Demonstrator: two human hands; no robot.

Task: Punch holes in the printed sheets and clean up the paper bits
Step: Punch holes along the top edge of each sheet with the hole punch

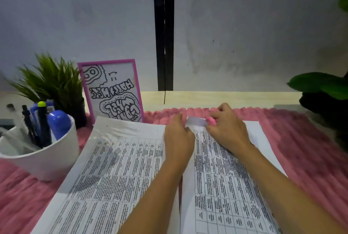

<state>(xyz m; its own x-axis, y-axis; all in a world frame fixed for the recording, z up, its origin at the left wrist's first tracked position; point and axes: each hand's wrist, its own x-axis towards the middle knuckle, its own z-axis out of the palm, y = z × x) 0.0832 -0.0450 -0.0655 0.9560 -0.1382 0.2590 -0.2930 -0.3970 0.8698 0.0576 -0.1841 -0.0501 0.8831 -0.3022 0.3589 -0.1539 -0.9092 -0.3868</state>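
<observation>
Two printed sheets lie side by side on a fluffy pink mat point(301, 139) over the pale surface point(226, 98). The left sheet point(116, 168) and the right sheet point(226, 186) both run lengthwise away from the person, their far ends pointing towards the wall. Each carries a ruled table of print too small and blurred to read. At their far edge the right hand point(227, 126) has its grip clamped on a small pink object point(211, 120). A short white strip point(195, 120) reaches leftwards from that object, its long axis across the view. The left hand point(178, 136) sits at the strip's left end with fingers curled, though I cannot tell whether it pinches the strip. A pink-framed drawing point(113, 90) stands behind the left sheet, its bubble lettering not legible. A white cup point(47, 156) of pens and a small green plant point(50, 81) are to the left.
</observation>
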